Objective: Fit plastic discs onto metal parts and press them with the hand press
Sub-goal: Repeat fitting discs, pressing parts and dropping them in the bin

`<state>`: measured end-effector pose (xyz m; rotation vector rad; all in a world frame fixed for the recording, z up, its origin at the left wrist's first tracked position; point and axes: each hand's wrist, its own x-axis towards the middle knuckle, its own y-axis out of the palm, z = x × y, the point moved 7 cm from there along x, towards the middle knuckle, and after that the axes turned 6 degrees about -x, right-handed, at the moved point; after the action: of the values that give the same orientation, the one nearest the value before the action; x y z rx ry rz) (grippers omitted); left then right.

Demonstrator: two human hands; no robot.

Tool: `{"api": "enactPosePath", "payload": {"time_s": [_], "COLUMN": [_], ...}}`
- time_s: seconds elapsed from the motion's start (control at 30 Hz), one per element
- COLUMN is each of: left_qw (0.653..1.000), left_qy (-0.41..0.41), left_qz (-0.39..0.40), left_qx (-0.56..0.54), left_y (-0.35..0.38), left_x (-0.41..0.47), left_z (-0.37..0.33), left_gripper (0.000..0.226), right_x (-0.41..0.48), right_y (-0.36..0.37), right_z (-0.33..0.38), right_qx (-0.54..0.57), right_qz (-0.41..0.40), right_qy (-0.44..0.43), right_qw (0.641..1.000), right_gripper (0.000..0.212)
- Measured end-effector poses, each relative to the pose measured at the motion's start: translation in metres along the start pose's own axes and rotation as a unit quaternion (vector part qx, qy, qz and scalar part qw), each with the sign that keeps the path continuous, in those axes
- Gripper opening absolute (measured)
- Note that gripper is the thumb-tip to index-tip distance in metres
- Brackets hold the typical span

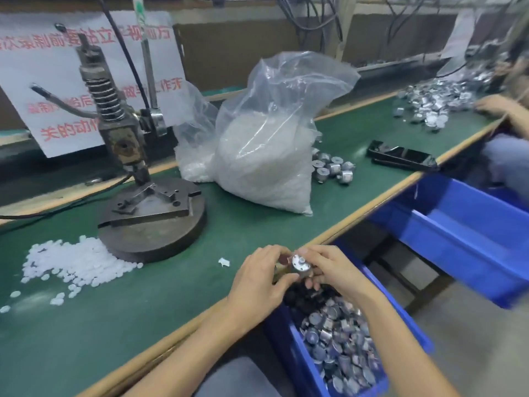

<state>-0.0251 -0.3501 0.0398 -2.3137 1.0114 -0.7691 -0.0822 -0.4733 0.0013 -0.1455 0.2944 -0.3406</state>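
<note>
Loose plastic discs [77,262] on mat, touching base of hand press [134,156]. Press fixture [151,202] lies up-left of hands. Left hand [257,279], nearer discs and press, fingers curled, pinches metal part [300,266] from left. Part's short cylinder axis tilts upward, shaft end toward camera. Right hand [329,267] pinches same part from right, above blue bin [406,313]. Disc on part: cannot tell.

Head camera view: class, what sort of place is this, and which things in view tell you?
Most likely a small factory assembly bench: a hand press stands on the green mat, a bag of white plastic discs sits beside it, and a blue bin holds many metal parts.
</note>
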Motion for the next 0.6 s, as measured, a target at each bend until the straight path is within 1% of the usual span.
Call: {"api": "enactPosePath", "payload": {"time_s": [0.1,0.17,0.23,0.3,0.33,0.37,0.43,0.53,0.6], "left_qw": [0.999,0.998,0.997,0.997,0.997,0.998,0.998,0.997,0.996], "left_qy": [0.018,0.03,0.034,0.031,0.029,0.028,0.026,0.03,0.041], "left_qz": [0.038,0.052,0.066,0.067,0.066,0.063,0.06,0.066,0.074], "left_qx": [-0.01,0.003,0.012,0.011,0.011,0.013,0.015,0.015,0.016], "left_y": [0.033,0.048,0.06,0.065,0.066,0.065,0.063,0.06,0.06], "left_x": [-0.004,-0.003,0.004,0.011,0.013,0.014,0.013,0.01,0.009], "left_z": [-0.007,-0.011,-0.014,-0.015,-0.015,-0.013,-0.01,-0.008,-0.009], "left_gripper": [0.021,0.02,0.019,0.019,0.019,0.019,0.02,0.022,0.022], "right_x": [-0.009,-0.009,-0.008,-0.009,-0.011,-0.012,-0.014,-0.015,-0.015], "right_y": [-0.045,-0.067,-0.081,-0.088,-0.091,-0.092,-0.088,-0.076,-0.076], "right_z": [-0.057,-0.102,-0.147,-0.183,-0.195,-0.205,-0.221,-0.235,-0.237], "right_qx": [-0.047,-0.099,-0.163,-0.245,-0.27,-0.275,-0.282,-0.329,-0.366], "right_qz": [-0.043,-0.085,-0.128,-0.164,-0.184,-0.198,-0.192,-0.136,-0.143], "right_qy": [0.079,0.136,0.186,0.224,0.233,0.231,0.218,0.211,0.206], "right_qw": [0.995,0.982,0.96,0.929,0.916,0.912,0.914,0.91,0.896], "right_gripper": [0.023,0.024,0.022,0.018,0.012,0.009,0.026,0.039,0.046]}}
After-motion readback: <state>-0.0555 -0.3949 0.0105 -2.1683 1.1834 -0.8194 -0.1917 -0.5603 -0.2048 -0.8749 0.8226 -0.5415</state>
